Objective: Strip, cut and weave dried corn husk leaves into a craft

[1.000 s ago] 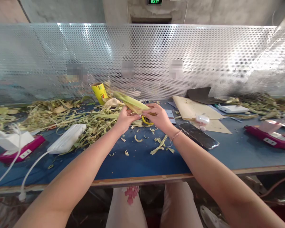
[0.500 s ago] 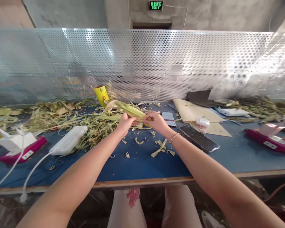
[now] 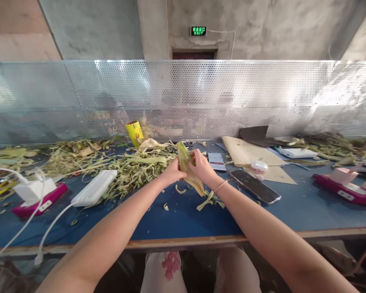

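A long yellow-green dried leaf is held between both hands over the blue table, its lower tip slanting toward me. My left hand grips it from the left, thumb on its face. My right hand, with a bracelet at the wrist, pinches its right edge; some fingertips are hidden behind the leaf. Left of the hands spreads a heap of dried leaf strips. Small leaf scraps lie on the table just below my right hand.
A yellow cylinder stands behind the heap. To the right lie a phone, a white earbud case and brown paper. Power strips with white cables are at the left, beside a white power bank. A perforated metal screen rises behind.
The leaf has turned from lying sideways, pointing up-left, to a steep slant with its tip toward me. Both hands have shifted with it. The head view has tilted up slightly.
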### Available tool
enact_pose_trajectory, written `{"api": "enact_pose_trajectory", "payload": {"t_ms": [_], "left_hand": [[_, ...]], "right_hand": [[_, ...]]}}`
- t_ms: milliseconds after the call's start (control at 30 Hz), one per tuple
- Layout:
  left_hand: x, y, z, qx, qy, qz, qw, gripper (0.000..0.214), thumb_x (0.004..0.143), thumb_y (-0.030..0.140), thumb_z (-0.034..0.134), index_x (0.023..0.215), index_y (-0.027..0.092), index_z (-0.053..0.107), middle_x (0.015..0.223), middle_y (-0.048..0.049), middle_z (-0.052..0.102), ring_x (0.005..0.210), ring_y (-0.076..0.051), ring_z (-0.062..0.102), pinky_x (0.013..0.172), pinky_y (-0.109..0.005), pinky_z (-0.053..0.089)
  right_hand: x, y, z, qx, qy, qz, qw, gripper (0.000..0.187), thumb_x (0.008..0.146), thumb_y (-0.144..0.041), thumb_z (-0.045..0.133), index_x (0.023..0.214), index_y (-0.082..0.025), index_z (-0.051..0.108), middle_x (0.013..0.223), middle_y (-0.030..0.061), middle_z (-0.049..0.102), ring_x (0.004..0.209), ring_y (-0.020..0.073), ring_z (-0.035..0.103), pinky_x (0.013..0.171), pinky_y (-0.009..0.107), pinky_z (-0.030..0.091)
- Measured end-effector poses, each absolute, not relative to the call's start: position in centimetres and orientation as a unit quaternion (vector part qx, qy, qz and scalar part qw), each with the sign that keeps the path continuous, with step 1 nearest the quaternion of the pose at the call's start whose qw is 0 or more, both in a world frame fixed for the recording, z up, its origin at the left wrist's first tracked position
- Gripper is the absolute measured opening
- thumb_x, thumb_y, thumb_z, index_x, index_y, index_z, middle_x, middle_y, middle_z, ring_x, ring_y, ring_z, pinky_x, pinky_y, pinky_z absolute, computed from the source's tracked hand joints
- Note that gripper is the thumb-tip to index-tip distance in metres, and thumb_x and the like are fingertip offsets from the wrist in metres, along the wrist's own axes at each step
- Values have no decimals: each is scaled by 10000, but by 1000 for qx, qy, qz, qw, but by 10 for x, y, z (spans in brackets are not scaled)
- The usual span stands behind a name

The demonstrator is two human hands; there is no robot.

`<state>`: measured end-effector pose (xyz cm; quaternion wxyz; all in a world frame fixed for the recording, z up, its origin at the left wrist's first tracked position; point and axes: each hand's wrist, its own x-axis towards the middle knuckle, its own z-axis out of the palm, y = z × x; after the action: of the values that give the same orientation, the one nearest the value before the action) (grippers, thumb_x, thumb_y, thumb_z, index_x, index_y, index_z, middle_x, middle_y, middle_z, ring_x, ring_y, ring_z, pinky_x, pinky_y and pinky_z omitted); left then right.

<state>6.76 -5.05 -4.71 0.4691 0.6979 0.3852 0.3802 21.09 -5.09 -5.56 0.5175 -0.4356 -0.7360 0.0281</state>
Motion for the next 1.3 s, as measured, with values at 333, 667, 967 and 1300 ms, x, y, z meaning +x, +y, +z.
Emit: {"api": "enact_pose_trajectory", "payload": {"t_ms": [333, 667, 967, 1300], "left_hand": [[58, -42, -45, 790, 369, 490, 8, 313, 709, 54, 476, 1003, 157, 446, 1018, -105, 521, 941, -180, 542, 801, -325, 451], [53, -31, -44, 680, 384, 589, 209, 102, 742, 265, 555, 731, 163, 561, 688, -18, 631, 657, -136, 597, 653, -261, 467], [63, -35, -49, 667, 379, 539, 348, 142, 650, 120, 614, 789, 138, 591, 773, -44, 665, 728, -149, 619, 693, -272, 483], [67, -57, -44, 864, 261, 423, -84, 129, 828, 219, 479, 838, 174, 600, 839, -50, 671, 825, -161, 577, 778, -330, 466]], "right_hand": [[205, -50, -50, -473, -564, 299, 607, 151, 726, -280, 479, 607, -200, 428, 551, -36, 454, 479, 111, 458, 446, 229, 395], [194, -54, -49, -364, -335, 583, 645, 101, 800, -187, 522, 700, -173, 526, 630, -11, 585, 486, 85, 534, 501, 219, 492], [210, -42, -57, -440, -415, 464, 647, 173, 769, -248, 557, 620, -162, 536, 526, -37, 489, 477, 78, 448, 470, 199, 391], [200, -57, -49, -346, -324, 551, 687, 128, 581, -198, 580, 668, -192, 487, 640, -39, 570, 558, 94, 513, 486, 196, 407]]}}
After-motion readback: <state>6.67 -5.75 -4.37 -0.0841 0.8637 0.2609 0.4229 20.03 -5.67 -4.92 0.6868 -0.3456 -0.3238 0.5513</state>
